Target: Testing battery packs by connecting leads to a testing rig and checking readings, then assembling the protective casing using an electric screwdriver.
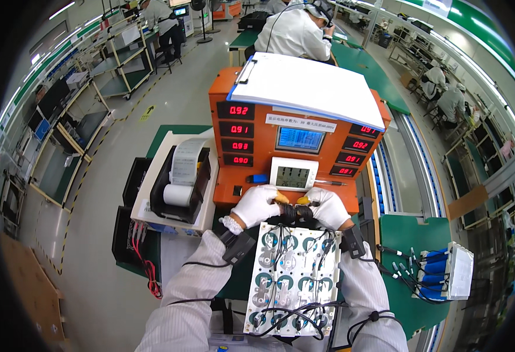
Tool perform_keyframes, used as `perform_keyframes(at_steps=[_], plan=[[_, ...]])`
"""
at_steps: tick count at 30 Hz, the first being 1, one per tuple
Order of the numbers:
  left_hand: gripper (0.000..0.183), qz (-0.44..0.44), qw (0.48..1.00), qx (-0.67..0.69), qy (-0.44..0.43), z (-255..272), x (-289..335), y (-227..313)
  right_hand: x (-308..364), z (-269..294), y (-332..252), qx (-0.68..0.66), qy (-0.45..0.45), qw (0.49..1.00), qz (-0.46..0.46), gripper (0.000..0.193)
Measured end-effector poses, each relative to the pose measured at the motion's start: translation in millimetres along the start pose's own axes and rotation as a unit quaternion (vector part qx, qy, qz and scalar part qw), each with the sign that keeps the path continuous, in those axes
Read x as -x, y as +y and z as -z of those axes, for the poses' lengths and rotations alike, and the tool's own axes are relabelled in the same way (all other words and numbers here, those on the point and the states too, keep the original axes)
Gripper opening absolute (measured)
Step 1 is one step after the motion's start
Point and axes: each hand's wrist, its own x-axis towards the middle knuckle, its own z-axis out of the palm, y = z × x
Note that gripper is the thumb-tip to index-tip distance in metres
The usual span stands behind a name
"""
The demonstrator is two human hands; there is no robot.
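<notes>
Both my hands wear white gloves with yellow fingertips and meet at the lower front of an orange tester (246, 193). My left hand (257, 205) closes on black cable connectors (295, 214), and my right hand (328, 208) grips the same bunch from the other side. The exact finger hold is partly hidden. Just below, between my forearms, lies a white battery pack (295, 267) with round cell ends, metal strips and black wires. A small white display clock (293, 174) stands right behind the connectors.
A clipboard with paper (307, 82) rests atop the tester. Left of it stands a label printer (181, 196) with a paper roll; red cables (150, 270) hang below. Another pack with blue cells (436, 273) sits at right. A person in white (295, 32) works beyond the tester.
</notes>
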Motion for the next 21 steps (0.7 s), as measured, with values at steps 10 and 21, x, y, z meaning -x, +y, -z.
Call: perform_keyframes(at_steps=[10, 21], plan=[[0.024, 0.109, 0.988, 0.091, -0.058, -5, -10, 0, 2, 4, 3, 0.023, 0.005, 1.0, 0.011, 0.019], [0.022, 0.135, 0.987, 0.069, -0.053, 4, -9, 16, 0, 2, 11, -0.025, 0.012, 1.0, 0.006, 0.021]])
